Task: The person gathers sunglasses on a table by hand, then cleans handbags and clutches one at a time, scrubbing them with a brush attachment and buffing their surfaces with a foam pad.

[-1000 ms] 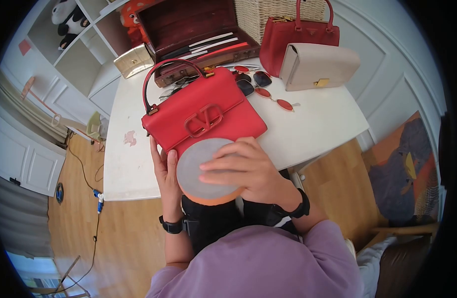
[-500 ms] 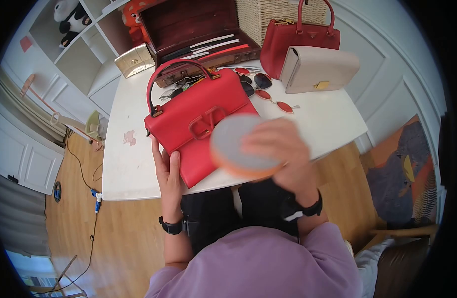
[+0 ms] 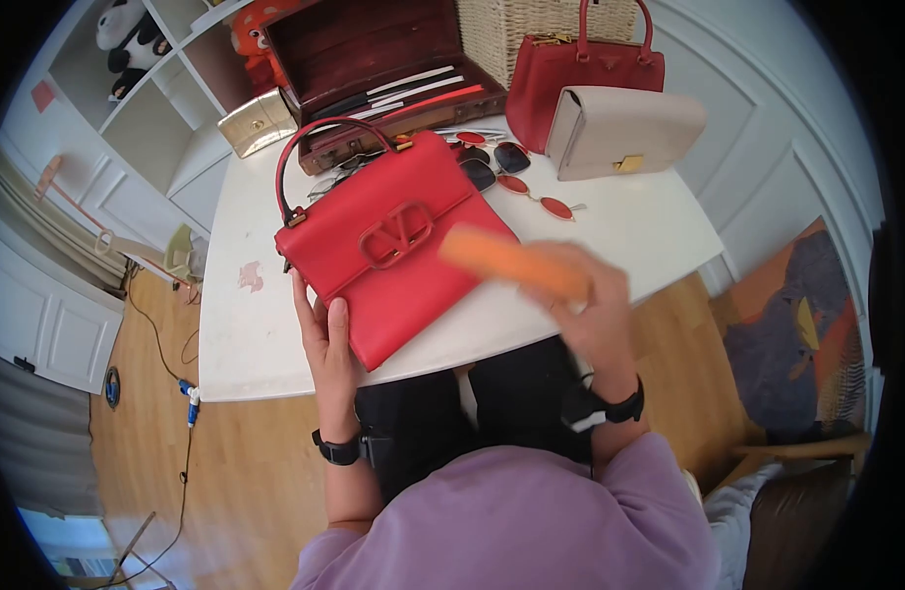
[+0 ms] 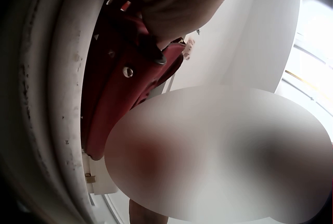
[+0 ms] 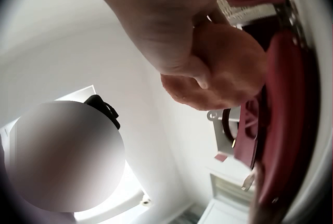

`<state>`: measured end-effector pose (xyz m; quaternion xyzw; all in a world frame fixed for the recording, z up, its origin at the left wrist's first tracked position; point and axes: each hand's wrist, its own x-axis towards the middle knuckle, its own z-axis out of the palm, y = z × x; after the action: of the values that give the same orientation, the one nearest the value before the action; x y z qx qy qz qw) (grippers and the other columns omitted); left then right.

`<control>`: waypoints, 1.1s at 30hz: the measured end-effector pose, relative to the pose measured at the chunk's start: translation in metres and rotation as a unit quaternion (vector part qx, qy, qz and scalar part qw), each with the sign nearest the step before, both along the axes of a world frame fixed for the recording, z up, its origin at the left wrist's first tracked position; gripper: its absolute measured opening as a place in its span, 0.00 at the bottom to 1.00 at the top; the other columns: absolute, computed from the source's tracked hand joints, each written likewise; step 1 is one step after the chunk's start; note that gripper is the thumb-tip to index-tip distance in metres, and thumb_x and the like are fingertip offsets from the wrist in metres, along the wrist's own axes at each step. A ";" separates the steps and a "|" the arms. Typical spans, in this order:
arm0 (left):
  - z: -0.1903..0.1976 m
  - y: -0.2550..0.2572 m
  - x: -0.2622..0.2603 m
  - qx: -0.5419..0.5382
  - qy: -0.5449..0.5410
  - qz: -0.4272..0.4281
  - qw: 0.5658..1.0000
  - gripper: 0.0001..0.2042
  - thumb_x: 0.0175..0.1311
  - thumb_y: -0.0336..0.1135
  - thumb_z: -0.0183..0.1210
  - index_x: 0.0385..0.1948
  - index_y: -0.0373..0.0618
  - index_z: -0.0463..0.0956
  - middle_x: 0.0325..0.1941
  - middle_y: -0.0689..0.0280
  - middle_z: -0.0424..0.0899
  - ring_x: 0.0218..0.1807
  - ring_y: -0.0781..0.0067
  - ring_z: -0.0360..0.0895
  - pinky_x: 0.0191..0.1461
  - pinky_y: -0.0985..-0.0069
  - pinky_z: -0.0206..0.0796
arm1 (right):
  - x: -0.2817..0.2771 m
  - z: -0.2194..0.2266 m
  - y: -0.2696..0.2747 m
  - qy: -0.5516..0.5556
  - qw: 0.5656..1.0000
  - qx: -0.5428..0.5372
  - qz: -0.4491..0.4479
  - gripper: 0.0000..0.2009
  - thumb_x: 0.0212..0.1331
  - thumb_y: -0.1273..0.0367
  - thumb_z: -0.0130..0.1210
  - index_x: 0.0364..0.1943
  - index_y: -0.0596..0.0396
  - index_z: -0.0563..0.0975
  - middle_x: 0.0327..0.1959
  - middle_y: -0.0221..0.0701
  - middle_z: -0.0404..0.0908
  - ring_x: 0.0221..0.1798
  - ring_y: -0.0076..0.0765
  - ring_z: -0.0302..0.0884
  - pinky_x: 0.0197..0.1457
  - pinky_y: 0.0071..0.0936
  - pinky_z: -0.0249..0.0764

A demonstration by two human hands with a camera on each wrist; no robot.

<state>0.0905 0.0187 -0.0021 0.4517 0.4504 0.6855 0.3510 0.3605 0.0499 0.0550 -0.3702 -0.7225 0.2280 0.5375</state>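
A red handbag (image 3: 403,226) with a raised V emblem and an arched top handle lies tilted on the white table (image 3: 246,334). My left hand (image 3: 326,339) grips its lower left side, thumb on the front and fingers behind the edge. In the left wrist view, this hand (image 4: 182,5) overlaps the bag's side (image 4: 122,78). My right hand (image 3: 600,305) holds a thick round pad (image 3: 516,264), grey on one face and orange on the other, over the bag's right part. In the right wrist view, the thumb presses the pad's orange face (image 5: 223,67).
Behind the bag lie several pairs of sunglasses (image 3: 555,207) and an open brown case (image 3: 403,118) holding long thin strips. A gold purse (image 3: 260,122) stands at left. A dark red handbag (image 3: 580,84), a beige bag (image 3: 629,133) and a wicker basket (image 3: 492,39) fill the back right.
My right hand has moved to the right with the pad, uncovering the bag's lower front. The pad has turned from grey face up to show its orange side. My left hand stays at the bag.
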 end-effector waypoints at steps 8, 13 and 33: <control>0.003 -0.002 0.001 -0.019 0.012 0.021 1.000 0.33 0.75 0.36 0.50 0.76 0.46 0.43 0.68 0.52 0.68 0.65 0.70 0.68 0.66 0.72 0.61 | -0.005 -0.021 0.011 0.008 0.995 -0.097 0.009 0.15 0.55 0.69 0.67 0.44 0.63 0.81 0.33 0.40 0.86 0.32 0.31 0.84 0.40 0.28 0.78; 0.004 0.000 0.003 -0.013 0.006 0.028 0.999 0.33 0.74 0.36 0.51 0.75 0.46 0.44 0.66 0.53 0.70 0.64 0.70 0.69 0.66 0.72 0.61 | 0.015 -0.015 0.022 -0.007 0.960 0.110 -0.259 0.13 0.55 0.75 0.63 0.45 0.59 0.82 0.41 0.37 0.85 0.42 0.40 0.82 0.48 0.33 0.77; -0.004 0.000 -0.022 0.010 -0.160 0.001 0.987 0.17 0.70 0.36 0.57 0.55 0.38 0.72 0.50 0.59 0.82 0.44 0.72 0.83 0.45 0.76 0.77 | -0.018 -0.025 -0.002 0.177 0.980 -0.073 0.056 0.10 0.56 0.74 0.65 0.41 0.63 0.82 0.38 0.33 0.85 0.39 0.24 0.80 0.47 0.24 0.74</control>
<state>0.0685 0.0185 -0.0059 0.3387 0.3819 0.7541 0.4132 0.3424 0.0478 0.0299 -0.3214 -0.6172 0.3717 0.6145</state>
